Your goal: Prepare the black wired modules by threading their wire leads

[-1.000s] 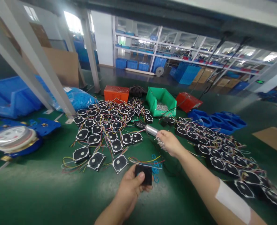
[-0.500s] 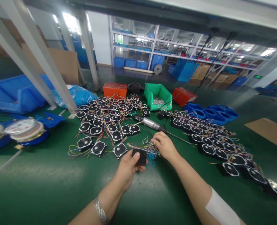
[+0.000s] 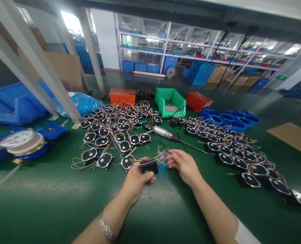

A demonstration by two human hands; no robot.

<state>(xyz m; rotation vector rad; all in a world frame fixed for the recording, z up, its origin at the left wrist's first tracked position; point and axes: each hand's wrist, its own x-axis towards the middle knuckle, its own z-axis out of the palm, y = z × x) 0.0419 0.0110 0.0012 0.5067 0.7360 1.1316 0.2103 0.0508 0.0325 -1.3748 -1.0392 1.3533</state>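
Observation:
My left hand (image 3: 135, 181) grips a small black square housing (image 3: 149, 168) with coloured wires (image 3: 146, 158) trailing from its far side. The thumb lies across the near face of the housing. To its right, my right hand (image 3: 184, 166) has its fingertips pinched at the edge of a loose pile of screws (image 3: 161, 155); whatever is between them is too small to make out. Several blue rubber rings (image 3: 163, 175) lie between both hands. Beyond the pile, a silver power screwdriver (image 3: 163, 132) rests on the green tabletop (image 3: 150, 217).
Wired black units (image 3: 104, 161) crowd the left-centre; more stand in rows (image 3: 225, 159) at right. At the back are a green bin (image 3: 159, 101) of small metal parts, two orange-red boxes (image 3: 122, 96) and blue ring-shaped parts (image 3: 229, 122). Meters (image 3: 25, 142) sit at far left.
My left hand has turned the black housing and shifted it slightly left. My right hand has lowered a little at the screw pile, and the wires now stretch above the housing.

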